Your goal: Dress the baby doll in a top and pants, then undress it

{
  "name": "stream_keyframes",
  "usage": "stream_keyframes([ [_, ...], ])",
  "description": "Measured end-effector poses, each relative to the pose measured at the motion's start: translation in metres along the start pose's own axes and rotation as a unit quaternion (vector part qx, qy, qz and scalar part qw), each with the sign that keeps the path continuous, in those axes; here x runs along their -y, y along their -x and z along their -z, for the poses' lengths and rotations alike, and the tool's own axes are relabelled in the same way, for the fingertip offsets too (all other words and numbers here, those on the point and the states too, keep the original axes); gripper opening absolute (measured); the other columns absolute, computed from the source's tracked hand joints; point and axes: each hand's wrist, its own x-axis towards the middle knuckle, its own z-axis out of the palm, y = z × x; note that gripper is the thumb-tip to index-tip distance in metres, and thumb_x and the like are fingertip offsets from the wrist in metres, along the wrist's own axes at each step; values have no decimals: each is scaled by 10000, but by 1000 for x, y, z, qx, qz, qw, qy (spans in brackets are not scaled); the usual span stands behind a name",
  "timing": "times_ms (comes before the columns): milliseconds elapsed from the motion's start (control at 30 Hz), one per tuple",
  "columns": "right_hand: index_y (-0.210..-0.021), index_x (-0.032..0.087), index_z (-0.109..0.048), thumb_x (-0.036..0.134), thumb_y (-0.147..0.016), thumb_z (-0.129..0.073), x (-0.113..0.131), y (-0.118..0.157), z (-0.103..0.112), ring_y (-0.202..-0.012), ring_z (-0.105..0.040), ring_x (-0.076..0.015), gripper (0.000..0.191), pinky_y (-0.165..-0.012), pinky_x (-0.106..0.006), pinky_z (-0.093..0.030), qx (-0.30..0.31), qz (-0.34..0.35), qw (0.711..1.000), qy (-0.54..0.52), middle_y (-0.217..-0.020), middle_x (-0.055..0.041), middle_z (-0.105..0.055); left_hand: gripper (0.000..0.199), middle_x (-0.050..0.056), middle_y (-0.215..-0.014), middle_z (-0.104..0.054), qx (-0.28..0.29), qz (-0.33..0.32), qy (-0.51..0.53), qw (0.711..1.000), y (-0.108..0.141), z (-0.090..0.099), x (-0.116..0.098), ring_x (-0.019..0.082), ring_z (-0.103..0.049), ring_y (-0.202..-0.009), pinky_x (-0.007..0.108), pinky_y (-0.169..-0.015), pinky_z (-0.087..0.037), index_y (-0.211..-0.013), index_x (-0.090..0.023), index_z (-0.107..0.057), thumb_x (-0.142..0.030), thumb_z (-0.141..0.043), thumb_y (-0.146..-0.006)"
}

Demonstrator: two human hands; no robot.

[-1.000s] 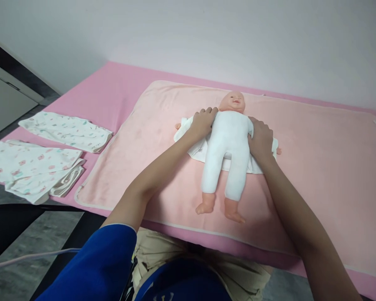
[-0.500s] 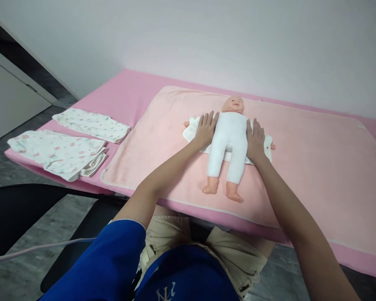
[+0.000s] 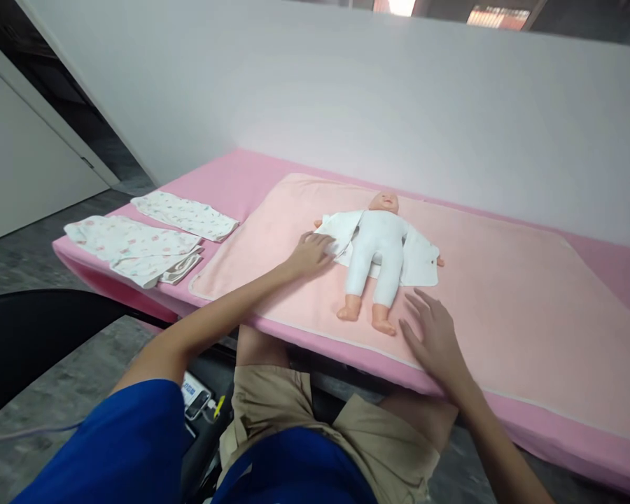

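A baby doll with a white cloth body lies face up, its feet toward me. Its arms are in a white top that lies spread open on both sides of the body. My left hand is at the top's left panel, fingers apart and slightly bent; whether the fingertips touch the cloth is unclear. To the right of the doll's feet, my right hand is held with its fingers spread, apart from doll and top, holding nothing.
A light pink blanket covers much of the pink table. Printed baby clothes and another folded printed garment lie at the left. A white wall stands behind. A phone rests beside my legs.
Both hands have left the doll's sides: the left moved out to the left, the right down toward me. The top's panels now lie uncovered. The camera view has tilted up.
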Motion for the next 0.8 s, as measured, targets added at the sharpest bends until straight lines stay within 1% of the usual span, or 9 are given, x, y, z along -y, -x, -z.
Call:
stream_keyframes([
  [133,-1702,598,-487,327,-979,-687,24,74,10,-1260,-779,-479,798,-1062,-878,-604,-98,13,995,-21,-1366,-59,-807,519,218,-1602,-636,-34,191,-76,978,23,60,75,389,-549,-1468,537,-1278,-311,-1481,-155,-610,-462,-466,-1087],
  [233,-1638,722,-495,364,-874,-690,32,128,-7,-808,-836,-489,866,-654,-821,-689,-154,56,986,-42,-994,21,-866,634,308,-1592,-581,-48,321,-151,934,47,97,131,462,-477,-1475,551,-1193,-322,-1479,-41,-552,-497,-550,-1039],
  [333,-1590,768,-510,402,-781,-660,42,165,-36,-574,-778,-483,900,-430,-737,-643,-179,73,978,-78,-819,88,-841,744,226,-1345,-710,-23,387,-155,908,70,116,163,434,-490,-1410,503,-1132,-325,-1338,-50,-618,-727,-532,-1041],
  [400,-1589,772,-504,417,-767,-637,51,179,-55,-547,-769,-483,905,-424,-737,-644,-185,60,976,-93,-837,111,-846,730,196,-1234,-741,4,393,-145,908,80,120,172,403,-533,-1343,483,-1108,-335,-1198,-93,-656,-789,-515,-1026],
  [467,-1601,776,-481,445,-790,-602,61,185,-71,-532,-760,-487,885,-402,-739,-623,-180,51,975,-118,-892,112,-860,619,198,-1204,-753,19,368,-146,918,84,120,175,391,-579,-1284,476,-1097,-335,-1120,-129,-665,-727,-541,-1020],
  [600,-1632,799,-372,493,-835,-556,75,189,-87,-521,-748,-487,874,-373,-711,-584,-124,60,974,-182,-843,62,-848,594,116,-971,-730,7,350,-162,923,79,125,177,323,-600,-1104,427,-1047,-296,-1073,-150,-695,-694,-456,-1070],
  [667,-1617,822,-328,512,-861,-540,78,192,-87,-562,-763,-494,844,-417,-719,-596,-102,52,976,-188,-810,43,-825,669,73,-945,-682,-26,369,-176,912,68,139,177,242,-528,-999,377,-983,-297,-1150,-120,-700,-674,-326,-1135],
  [733,-1572,840,-338,522,-892,-526,80,195,-84,-605,-779,-493,773,-464,-726,-607,-102,34,977,-185,-822,33,-810,672,59,-1072,-659,-70,366,-189,909,52,162,167,188,-445,-974,338,-938,-303,-1325,-74,-649,-576,-223,-1193],
  [800,-1494,829,-416,512,-918,-535,84,195,-77,-624,-780,-473,668,-506,-726,-612,-133,8,975,-177,-842,25,-787,621,43,-1128,-651,-135,340,-180,913,37,191,136,162,-416,-991,320,-950,-324,-1425,-44,-590,-520,-252,-1214],
])
